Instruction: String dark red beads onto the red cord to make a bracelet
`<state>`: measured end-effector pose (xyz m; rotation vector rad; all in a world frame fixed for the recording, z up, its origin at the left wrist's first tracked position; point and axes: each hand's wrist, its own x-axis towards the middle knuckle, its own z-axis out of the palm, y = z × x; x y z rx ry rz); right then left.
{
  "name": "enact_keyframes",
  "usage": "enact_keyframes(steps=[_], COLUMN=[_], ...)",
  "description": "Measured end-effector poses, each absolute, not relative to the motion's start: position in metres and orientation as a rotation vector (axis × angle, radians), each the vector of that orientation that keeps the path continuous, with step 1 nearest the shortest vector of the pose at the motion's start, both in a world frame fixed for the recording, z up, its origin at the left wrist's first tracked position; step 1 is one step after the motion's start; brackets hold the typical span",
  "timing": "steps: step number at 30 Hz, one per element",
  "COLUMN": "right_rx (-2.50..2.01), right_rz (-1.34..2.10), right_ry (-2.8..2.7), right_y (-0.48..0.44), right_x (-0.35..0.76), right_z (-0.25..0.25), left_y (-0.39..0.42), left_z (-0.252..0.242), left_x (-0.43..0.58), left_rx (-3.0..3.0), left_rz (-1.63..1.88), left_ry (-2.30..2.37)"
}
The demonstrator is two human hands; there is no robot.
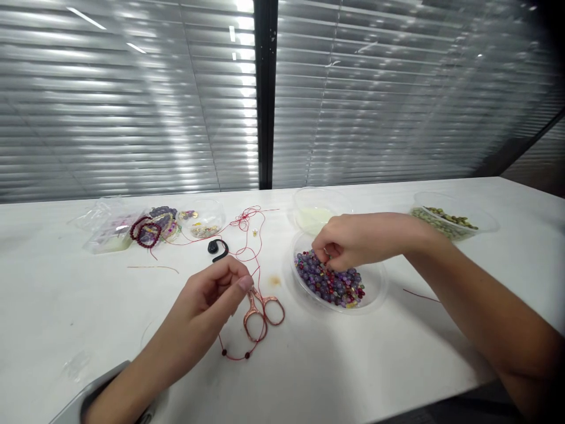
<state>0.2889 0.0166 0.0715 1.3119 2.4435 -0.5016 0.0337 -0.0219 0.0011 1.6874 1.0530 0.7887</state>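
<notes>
My left hand (207,300) is closed, thumb and forefinger pinching a thin red cord (233,359). Below it the cord hangs in a loop carrying two dark red beads (247,355). Rose-gold scissors (256,327) lie on the table just right of these fingers, their blades partly hidden by the hand. My right hand (348,241) reaches over a clear plastic bowl (375,291) full of mixed beads (326,282), mostly purple with some red and yellow. Its fingertips are bent together down at the beads; whatever is between them is hidden.
Behind the bowl stands a clear tub (313,218) with pale contents. A container of green pieces (445,221) is at the right. Bracelets (145,231), plastic bags (110,227) and a small tray (205,221) lie back left. A black hook-shaped item (216,247) sits near tangled red cord (247,218).
</notes>
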Motion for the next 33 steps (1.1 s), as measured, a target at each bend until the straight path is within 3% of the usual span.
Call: enact_keyframes(steps=[4,8,19,33], right_rx=[1.071,0.996,1.053,1.181], right_rz=[-0.868,-1.021,-0.755,-0.698], right_ry=[2.652,2.896,3.353,3.368], right_y=[0.006,-0.008,-0.016,-0.013], right_x=[0.280,0.264,0.243,0.239], right_z=[0.079,0.073,0.053,0.045], left_y=[-0.024,-0.029,-0.034,-0.033], left_z=[0.001,0.003,0.010,0.009], left_x=[0.034,0.034,0.035,0.037], left_rx=[1.662,1.644,1.608,1.598], left_rz=[0.831,0.827,0.834,0.817], left_ry=[0.998,0.937,0.773,0.873])
